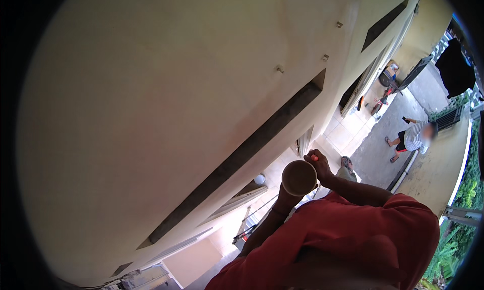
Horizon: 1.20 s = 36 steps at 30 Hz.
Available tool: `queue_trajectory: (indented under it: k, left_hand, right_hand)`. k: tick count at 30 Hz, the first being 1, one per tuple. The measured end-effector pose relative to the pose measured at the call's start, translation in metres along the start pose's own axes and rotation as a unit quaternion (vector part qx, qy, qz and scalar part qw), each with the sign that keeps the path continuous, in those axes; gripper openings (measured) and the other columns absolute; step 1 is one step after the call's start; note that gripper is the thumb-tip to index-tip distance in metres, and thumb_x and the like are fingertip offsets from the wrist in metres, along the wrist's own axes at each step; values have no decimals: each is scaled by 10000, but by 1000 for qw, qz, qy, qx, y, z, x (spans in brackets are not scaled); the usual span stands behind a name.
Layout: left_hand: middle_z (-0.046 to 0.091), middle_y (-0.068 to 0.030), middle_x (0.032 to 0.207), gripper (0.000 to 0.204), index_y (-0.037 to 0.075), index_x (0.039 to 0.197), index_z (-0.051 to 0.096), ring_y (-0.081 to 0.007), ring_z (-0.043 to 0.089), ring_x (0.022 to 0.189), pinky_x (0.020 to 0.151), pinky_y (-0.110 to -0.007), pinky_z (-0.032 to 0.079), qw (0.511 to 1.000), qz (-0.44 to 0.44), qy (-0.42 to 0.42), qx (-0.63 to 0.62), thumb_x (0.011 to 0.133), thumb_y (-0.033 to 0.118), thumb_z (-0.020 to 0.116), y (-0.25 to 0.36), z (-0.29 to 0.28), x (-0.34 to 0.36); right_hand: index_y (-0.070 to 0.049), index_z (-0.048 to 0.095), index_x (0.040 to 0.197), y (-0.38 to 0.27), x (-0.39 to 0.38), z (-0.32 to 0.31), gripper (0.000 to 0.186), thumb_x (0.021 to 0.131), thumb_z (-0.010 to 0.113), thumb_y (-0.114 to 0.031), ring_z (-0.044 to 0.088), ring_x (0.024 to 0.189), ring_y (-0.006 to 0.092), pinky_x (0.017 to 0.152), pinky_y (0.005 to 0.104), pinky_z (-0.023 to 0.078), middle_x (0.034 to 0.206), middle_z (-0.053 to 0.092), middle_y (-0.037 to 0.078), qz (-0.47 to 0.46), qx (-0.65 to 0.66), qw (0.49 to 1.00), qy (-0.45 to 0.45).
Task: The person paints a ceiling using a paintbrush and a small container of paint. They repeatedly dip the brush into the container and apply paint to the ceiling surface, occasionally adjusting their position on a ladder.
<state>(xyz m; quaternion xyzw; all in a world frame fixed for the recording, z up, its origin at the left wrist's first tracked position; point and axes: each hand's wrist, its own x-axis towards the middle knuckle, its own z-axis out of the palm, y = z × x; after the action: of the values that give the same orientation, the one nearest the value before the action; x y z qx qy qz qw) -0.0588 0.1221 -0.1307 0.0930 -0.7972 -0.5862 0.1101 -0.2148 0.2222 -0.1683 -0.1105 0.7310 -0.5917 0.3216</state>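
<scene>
A round, open-topped container [300,177], shaped like a cup or small tub, is held in front of my red shirt, its mouth facing up. Its inside looks plain and light brown. My left hand [289,197] grips it from the near side, mostly hidden beneath and behind it. At the far right of the rim, my right hand [319,164] is closed around a small thing with an orange end [314,158]. The rest of that thing is hidden, so its kind cannot be told.
A cream wall [176,98] with a long dark recess [242,159] and small metal fittings [326,57] fills the left. Another person [414,137] stands on the paving at right. Beyond are a red bike [384,101], a dark gate [416,72] and a low wall [433,171].
</scene>
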Motion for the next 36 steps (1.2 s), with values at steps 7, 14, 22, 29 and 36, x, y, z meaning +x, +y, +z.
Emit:
queue_trajectory:
  k: [7, 14, 22, 29, 36]
  left_hand:
    - [526, -167, 1629, 721, 122, 1658, 385, -327, 569, 1466, 1196, -530, 501, 981, -43, -26, -187, 1061, 346, 721, -12, 8, -8]
    - [409, -302, 1691, 778, 235, 1770, 206, -512, 525, 1470, 1159, -609, 528, 577, -76, -83, -809, 1131, 620, 425, -15, -7, -16]
    - [449, -277, 1660, 873, 156, 1712, 332, -560, 431, 1529, 1162, -760, 450, 654, -63, 3, -754, 1060, 714, 492, 3, -38, -52]
    - [389, -300, 1650, 828, 182, 1705, 345, -498, 471, 1488, 1064, -671, 589, 618, 15, -14, -786, 1061, 633, 604, 6, -52, -72]
    - [428, -260, 1643, 776, 128, 1654, 407, -429, 545, 1430, 1022, -589, 616, 749, -33, 168, -640, 1039, 541, 635, 15, -59, -77]
  right_hand:
    - [-46, 629, 1169, -5, 6, -6, 309, 1092, 620, -346, 763, 845, 221, 751, 405, 588, 960, 720, 142, -58, -35, 997, -23]
    - [-92, 740, 1361, -32, 3, -39, 644, 1131, 461, -625, 755, 867, 205, 791, 389, 568, 983, 758, 143, -87, -130, 986, -61]
    - [-17, 705, 1237, -63, -26, -65, 707, 1124, 469, -674, 729, 771, 199, 666, 315, 598, 918, 754, 118, 78, 222, 972, -21]
    - [-25, 593, 1335, -123, -32, -60, 407, 1179, 523, -394, 685, 1086, 230, 964, 385, 543, 1235, 697, 129, -61, 489, 857, -149]
    - [57, 589, 1325, -227, -61, -55, 358, 990, 682, -27, 704, 1176, 296, 1043, 396, 546, 1261, 705, 237, -338, 390, 823, -237]
